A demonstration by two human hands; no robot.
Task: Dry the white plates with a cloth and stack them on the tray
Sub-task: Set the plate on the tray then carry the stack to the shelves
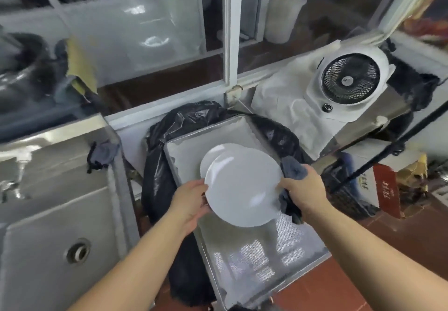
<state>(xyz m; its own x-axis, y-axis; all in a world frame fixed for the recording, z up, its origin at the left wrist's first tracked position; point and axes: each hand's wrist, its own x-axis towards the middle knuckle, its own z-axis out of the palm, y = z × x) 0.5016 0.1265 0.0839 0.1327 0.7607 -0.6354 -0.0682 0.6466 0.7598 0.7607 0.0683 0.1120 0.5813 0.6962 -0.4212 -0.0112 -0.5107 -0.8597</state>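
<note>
— White plates? Two: upper plate at frame centre, lower plate peeking out behind it, upper left of the first.
— Trays? One, metal tray, centre to lower centre.
— Cloths? Two grey: one cloth right of centre, a second rag at left on the sink rim.
— Hands? Two: left hand, right hand.
— Sinks? One, steel sink, lower left.
— Fans? One, white fan, upper right.
</note>
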